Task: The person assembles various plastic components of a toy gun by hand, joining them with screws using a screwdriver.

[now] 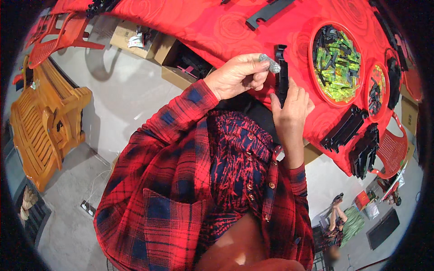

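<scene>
Across the table in front of you, the red cloth (pixel 203 20) carries everything you are working with. The biggest thing on it is the large red basket (pixel 310 58), off to your right and well filled with a jumble of yellow-green pieces (pixel 337 65) and black ones. Just beside it stands the small basket (pixel 387 86), holding small dark pieces (pixel 375 97). Nearer you, at the table's edge, black strips lie in two piles, the first pile (pixel 344 130) next to the second pile (pixel 364 152); you may have finished these or they may be waiting, and the view cannot settle which. A loose notched bar (pixel 267 14) lies at the far side.

Your right hand (pixel 294 106) has the near end of a long black bar (pixel 283 79) between thumb and forefinger, at the table's near edge in front of you. Your left hand (pixel 237 74) is curled close to the bar's other side, with something silvery grey (pixel 271 63) at the fingertips; whether you are pinching it or wearing it as a wrap, I cannot tell. This bar looks like your piece in progress, its stage unclear, and with both baskets so well stocked, you seem to have plenty left to do
</scene>
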`<state>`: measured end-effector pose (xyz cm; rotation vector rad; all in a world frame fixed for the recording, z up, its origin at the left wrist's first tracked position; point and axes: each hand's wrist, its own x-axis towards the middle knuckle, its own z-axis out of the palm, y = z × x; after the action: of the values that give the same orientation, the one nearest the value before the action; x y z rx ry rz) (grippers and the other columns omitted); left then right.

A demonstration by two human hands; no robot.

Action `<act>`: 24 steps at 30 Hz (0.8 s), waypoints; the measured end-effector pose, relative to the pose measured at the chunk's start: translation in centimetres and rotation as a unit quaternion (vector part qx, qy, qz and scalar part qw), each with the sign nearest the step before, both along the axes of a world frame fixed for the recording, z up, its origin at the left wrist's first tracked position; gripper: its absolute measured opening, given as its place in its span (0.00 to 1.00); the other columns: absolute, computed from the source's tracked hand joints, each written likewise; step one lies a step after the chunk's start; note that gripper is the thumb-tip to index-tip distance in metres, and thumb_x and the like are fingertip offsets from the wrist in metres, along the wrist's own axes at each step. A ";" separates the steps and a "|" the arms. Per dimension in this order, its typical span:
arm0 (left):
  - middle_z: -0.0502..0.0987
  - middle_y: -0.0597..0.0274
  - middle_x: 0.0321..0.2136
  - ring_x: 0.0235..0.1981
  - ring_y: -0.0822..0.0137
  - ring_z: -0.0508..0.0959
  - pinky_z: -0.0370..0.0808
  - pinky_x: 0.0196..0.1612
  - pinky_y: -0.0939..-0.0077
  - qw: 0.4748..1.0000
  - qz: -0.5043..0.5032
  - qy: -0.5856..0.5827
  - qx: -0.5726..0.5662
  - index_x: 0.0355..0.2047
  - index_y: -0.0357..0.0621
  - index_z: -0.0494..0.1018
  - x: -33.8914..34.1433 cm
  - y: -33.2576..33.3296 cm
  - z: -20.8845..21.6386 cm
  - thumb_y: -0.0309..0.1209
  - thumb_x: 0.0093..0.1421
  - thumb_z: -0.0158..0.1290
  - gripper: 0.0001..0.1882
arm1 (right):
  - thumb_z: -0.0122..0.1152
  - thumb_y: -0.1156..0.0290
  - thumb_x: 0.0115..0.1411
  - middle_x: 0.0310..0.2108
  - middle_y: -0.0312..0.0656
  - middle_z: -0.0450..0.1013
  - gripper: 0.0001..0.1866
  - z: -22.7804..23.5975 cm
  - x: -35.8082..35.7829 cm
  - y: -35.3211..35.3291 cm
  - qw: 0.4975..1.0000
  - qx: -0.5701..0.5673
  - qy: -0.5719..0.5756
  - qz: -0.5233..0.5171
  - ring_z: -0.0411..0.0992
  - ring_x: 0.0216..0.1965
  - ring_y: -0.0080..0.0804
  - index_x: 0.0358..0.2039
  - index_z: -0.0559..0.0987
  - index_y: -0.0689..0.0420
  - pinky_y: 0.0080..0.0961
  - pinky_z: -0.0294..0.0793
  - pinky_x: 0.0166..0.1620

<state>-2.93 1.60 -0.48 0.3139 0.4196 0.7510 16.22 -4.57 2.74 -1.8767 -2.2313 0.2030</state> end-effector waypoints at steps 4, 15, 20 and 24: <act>0.67 0.72 0.23 0.24 0.78 0.67 0.66 0.30 0.80 0.999 0.022 0.034 0.020 0.42 0.41 0.73 0.0 0.1 0.4 0.32 0.69 0.49 0.08 | 0.68 0.68 0.52 0.41 0.45 0.69 0.29 0.0 0.7 0.3 1.000 0.001 0.026 -0.001 0.67 0.46 0.45 0.54 0.72 0.59 0.43 0.61 0.49; 0.73 0.64 0.31 0.29 0.71 0.71 0.69 0.35 0.77 0.995 0.069 0.058 0.051 0.50 0.38 0.71 -2.5 0.8 1.8 0.27 0.58 0.51 0.19 | 0.65 0.76 0.53 0.45 0.40 0.72 0.22 4.0 4.2 1.4 0.998 -0.042 0.033 -0.036 0.67 0.51 0.43 0.51 0.78 0.51 0.42 0.59 0.55; 0.71 0.63 0.29 0.28 0.70 0.68 0.66 0.33 0.76 0.995 0.079 -0.057 0.007 0.51 0.36 0.70 -3.0 1.2 1.0 0.26 0.56 0.51 0.21 | 0.65 0.78 0.51 0.45 0.38 0.73 0.23 4.7 4.4 1.6 0.999 -0.044 0.025 -0.017 0.67 0.51 0.40 0.49 0.79 0.50 0.40 0.58 0.57; 0.68 0.64 0.27 0.26 0.71 0.66 0.65 0.32 0.76 0.995 0.074 -0.059 -0.034 0.50 0.36 0.70 -2.6 0.8 1.4 0.31 0.61 0.52 0.18 | 0.65 0.78 0.51 0.44 0.37 0.73 0.23 4.4 4.3 1.7 0.999 -0.044 0.016 0.004 0.67 0.50 0.39 0.49 0.80 0.49 0.39 0.58 0.58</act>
<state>-5.50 2.40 0.96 0.1748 0.3589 0.8935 20.50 -2.92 7.18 -1.8935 -2.2435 0.3359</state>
